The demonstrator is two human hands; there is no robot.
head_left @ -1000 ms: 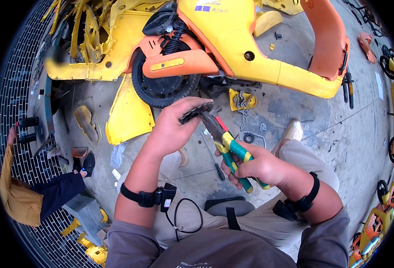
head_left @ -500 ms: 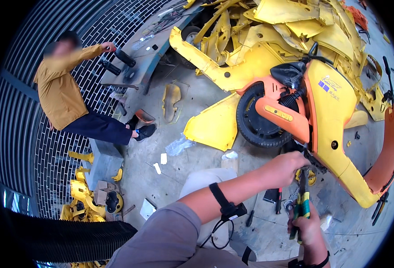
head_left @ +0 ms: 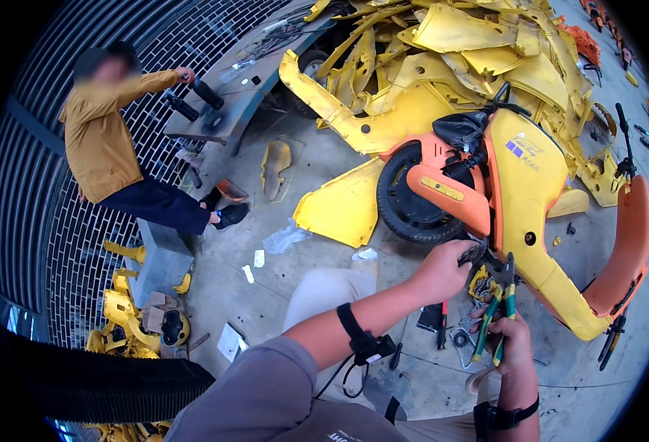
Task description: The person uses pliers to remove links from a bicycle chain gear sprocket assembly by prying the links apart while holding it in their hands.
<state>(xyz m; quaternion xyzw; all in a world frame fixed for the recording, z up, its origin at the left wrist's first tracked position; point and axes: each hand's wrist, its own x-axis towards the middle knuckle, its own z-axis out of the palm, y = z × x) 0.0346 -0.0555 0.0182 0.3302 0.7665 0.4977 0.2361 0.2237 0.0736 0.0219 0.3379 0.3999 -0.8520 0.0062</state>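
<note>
A yellow and orange scooter lies on its side on the floor in front of me, its black rear wheel toward the left. My left hand is closed at the scooter's underside near that wheel, on a small dark part that I cannot identify. In my right hand is a pair of pliers with green and yellow handles. The handles stand apart and the metal jaws point up at the scooter's underside, close to my left hand; whether they touch it is unclear.
Yellow panels are heaped behind the scooter. At left, a person reaches to a dark cylinder at a table. A red-handled tool and a screwdriver lie near my knees. Yellow parts sit lower left.
The pliers' handles have spread apart, and their jaws have come up nearer the scooter's underside. My left hand has shifted slightly left in view, where a dark part now shows at its fingers.
</note>
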